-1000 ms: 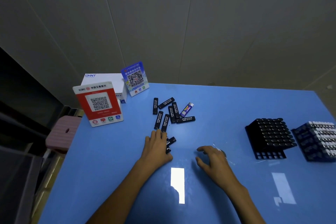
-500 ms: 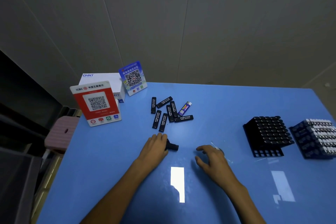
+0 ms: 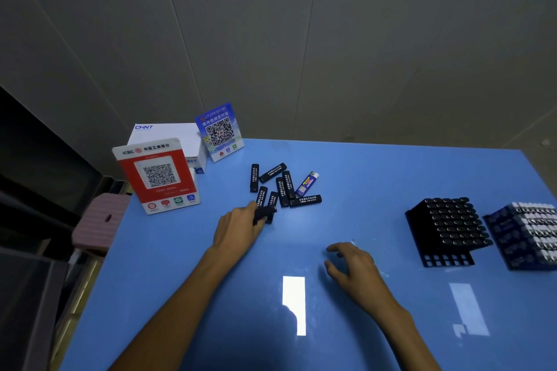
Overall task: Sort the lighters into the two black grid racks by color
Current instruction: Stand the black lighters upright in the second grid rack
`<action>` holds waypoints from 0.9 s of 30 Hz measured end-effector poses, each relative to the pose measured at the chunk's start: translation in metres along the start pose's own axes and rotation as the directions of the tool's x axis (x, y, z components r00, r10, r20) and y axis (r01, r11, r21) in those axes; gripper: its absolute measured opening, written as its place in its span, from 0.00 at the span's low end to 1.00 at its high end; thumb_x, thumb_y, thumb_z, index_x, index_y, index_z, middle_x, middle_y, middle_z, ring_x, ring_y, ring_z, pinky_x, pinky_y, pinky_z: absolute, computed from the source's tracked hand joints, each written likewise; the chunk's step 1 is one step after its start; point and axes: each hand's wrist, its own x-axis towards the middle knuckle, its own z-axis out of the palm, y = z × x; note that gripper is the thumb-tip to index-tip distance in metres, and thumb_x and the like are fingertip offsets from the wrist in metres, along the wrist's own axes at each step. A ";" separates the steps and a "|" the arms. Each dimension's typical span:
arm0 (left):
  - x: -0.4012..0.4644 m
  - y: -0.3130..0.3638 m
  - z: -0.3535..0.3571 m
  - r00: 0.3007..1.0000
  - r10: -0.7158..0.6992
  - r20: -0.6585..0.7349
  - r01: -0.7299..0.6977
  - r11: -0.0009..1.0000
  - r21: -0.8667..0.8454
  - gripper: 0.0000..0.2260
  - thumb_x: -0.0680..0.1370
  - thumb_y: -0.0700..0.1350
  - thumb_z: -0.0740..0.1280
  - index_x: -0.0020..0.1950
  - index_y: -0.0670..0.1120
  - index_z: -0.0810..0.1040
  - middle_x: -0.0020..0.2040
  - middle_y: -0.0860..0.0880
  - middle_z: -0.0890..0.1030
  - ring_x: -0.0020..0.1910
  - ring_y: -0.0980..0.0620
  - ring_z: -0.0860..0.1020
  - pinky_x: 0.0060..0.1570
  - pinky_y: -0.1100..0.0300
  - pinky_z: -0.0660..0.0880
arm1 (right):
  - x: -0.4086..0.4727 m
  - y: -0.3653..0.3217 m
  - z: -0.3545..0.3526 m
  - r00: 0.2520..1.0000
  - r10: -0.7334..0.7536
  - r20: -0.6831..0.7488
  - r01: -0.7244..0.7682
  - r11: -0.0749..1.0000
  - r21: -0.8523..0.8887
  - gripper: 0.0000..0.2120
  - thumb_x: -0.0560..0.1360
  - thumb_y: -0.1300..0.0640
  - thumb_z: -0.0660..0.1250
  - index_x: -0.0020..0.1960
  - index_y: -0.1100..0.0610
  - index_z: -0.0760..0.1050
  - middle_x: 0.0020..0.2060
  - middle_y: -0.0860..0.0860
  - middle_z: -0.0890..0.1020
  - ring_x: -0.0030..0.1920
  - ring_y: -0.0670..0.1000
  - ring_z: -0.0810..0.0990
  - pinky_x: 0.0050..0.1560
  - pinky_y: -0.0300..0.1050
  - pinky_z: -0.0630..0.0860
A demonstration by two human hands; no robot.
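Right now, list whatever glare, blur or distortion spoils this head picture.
Head view: two bright rectangular reflections glare on the glossy blue table, one between the forearms, a fainter one below the black grid rack. The black lighter gripped by the left hand is motion-blurred. Wide-angle distortion makes the wall seams splay. The room is dim, and the left edge is nearly black.

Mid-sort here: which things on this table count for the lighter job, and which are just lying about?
For the job: loose black lighters, blue lighter, rack of black lighters, rack of blue lighters, black lighters in left hand.

Lying about: red QR sign, blue QR sign, white box.
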 end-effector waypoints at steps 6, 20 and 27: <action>0.032 0.011 0.001 0.985 -0.150 0.088 0.153 0.988 -0.028 0.29 0.72 0.65 0.69 0.61 0.45 0.69 0.51 0.44 0.81 0.48 0.43 0.80 0.46 0.53 0.77 | 0.002 0.002 -0.001 1.000 0.012 -0.003 -0.012 1.000 0.002 0.13 0.76 0.52 0.68 0.60 0.52 0.77 0.56 0.45 0.80 0.56 0.48 0.78 0.61 0.46 0.71; 0.028 -0.004 -0.003 0.966 -0.159 0.203 0.146 0.986 0.076 0.19 0.69 0.53 0.70 0.54 0.46 0.72 0.46 0.46 0.80 0.40 0.47 0.76 0.37 0.58 0.73 | 0.012 -0.003 -0.006 1.000 0.025 -0.008 -0.025 1.000 0.016 0.16 0.76 0.51 0.67 0.63 0.52 0.75 0.58 0.46 0.79 0.59 0.50 0.76 0.60 0.46 0.73; -0.002 -0.014 -0.002 0.969 -0.121 0.216 0.111 0.992 0.058 0.13 0.70 0.51 0.70 0.46 0.46 0.70 0.44 0.49 0.77 0.40 0.48 0.77 0.35 0.59 0.70 | 0.006 -0.014 -0.001 1.000 0.018 -0.024 -0.019 1.000 -0.020 0.18 0.73 0.45 0.64 0.61 0.50 0.76 0.56 0.46 0.80 0.55 0.50 0.78 0.59 0.49 0.73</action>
